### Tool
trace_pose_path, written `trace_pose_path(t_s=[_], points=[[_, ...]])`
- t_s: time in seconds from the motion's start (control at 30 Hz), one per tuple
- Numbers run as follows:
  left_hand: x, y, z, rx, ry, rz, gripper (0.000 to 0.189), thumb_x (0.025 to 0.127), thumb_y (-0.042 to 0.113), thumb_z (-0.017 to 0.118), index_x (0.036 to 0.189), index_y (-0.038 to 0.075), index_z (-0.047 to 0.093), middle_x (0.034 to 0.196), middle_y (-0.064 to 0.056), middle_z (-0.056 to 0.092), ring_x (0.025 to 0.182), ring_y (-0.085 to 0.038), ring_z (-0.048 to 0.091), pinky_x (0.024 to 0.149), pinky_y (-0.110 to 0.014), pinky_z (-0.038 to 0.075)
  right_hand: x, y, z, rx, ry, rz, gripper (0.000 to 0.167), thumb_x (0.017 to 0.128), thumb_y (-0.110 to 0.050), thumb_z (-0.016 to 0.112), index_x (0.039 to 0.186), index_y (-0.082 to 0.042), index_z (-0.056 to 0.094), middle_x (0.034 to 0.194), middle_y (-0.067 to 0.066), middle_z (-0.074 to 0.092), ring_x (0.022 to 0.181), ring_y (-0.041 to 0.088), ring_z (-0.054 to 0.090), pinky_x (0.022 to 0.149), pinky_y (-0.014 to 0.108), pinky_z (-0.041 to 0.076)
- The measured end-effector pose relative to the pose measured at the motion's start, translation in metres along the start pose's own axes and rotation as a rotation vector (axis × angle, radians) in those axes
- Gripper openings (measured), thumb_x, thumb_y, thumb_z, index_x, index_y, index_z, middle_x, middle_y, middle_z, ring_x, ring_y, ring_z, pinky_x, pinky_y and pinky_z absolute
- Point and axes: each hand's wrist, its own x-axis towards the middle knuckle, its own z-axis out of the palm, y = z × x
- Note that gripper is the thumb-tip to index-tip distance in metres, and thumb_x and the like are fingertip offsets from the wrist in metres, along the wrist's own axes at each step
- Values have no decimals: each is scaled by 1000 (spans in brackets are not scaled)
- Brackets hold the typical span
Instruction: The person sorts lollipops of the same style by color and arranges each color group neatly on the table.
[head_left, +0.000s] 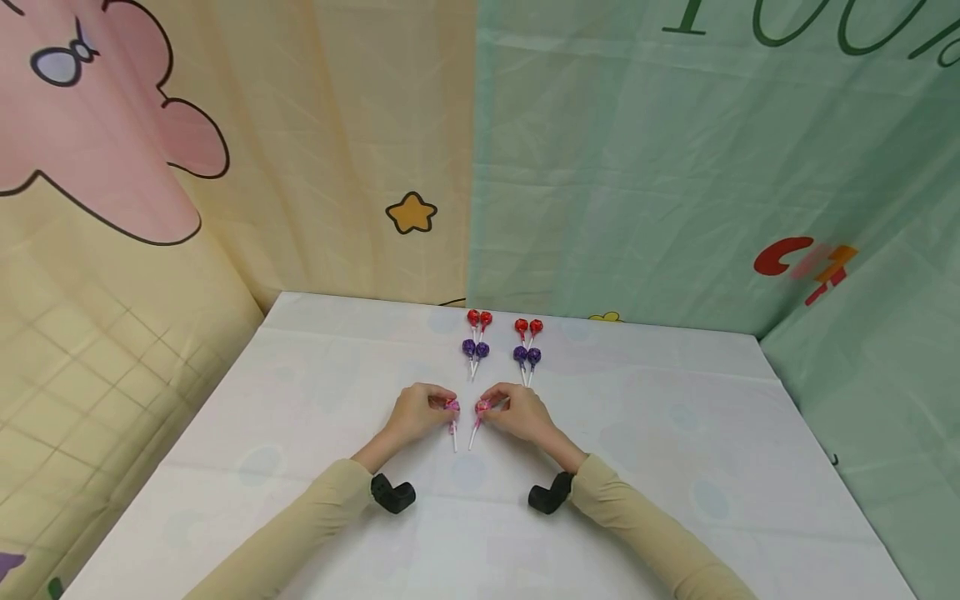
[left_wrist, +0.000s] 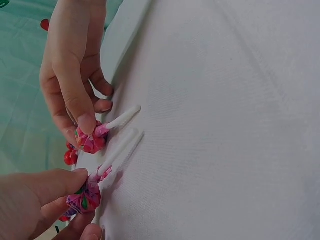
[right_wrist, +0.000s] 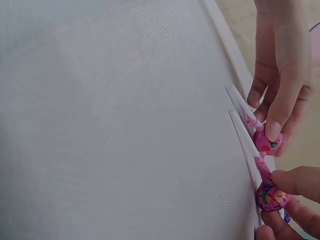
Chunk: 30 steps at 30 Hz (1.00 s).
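My left hand [head_left: 417,413] pinches a pink-wrapped lollipop [left_wrist: 84,199] by its head between thumb and fingers. Opposite it, my right hand [head_left: 521,412] pinches a second pink lollipop [right_wrist: 273,198] the same way. The two heads are a short gap apart over the middle of the white table, and both white sticks point back toward me. Beyond the hands lie two pairs of purple lollipops, a left pair [head_left: 482,350] and a right pair [head_left: 521,354]. Behind these are two pairs of red lollipops, again left [head_left: 473,317] and right [head_left: 536,327].
A white cloth covers the table [head_left: 300,383]. Its far edge meets a hanging curtain [head_left: 360,167], yellow on the left and green on the right. Black wrist cameras [head_left: 393,494] sit at both sleeve cuffs, low over the cloth.
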Motion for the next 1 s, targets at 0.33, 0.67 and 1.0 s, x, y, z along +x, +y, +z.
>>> trace_pose_path(t_s=[0.33, 0.67, 1.0], points=[[10, 7, 1, -41, 17, -7, 23, 79, 15, 78, 101, 6, 75, 91, -6, 74, 73, -12, 62, 66, -25, 48, 5, 1, -6, 19, 24, -3, 19, 81, -22, 75, 98, -13, 72, 90, 1, 71, 71, 11, 54, 64, 24, 43], [24, 12, 6, -73, 35, -17, 23, 80, 14, 77, 101, 6, 75, 96, -9, 75, 77, -15, 68, 69, -27, 53, 16, -2, -10, 23, 26, 22, 21, 82, -22, 74, 101, -13, 72, 93, 2, 72, 80, 13, 59, 72, 27, 47], [37, 13, 8, -52, 45, -52, 24, 80, 14, 77, 102, 6, 75, 97, -9, 75, 84, -18, 69, 76, -31, 54, 27, 5, -12, 20, 33, 44, 23, 82, -24, 75, 102, -12, 72, 93, 3, 71, 81, 14, 60, 72, 28, 48]])
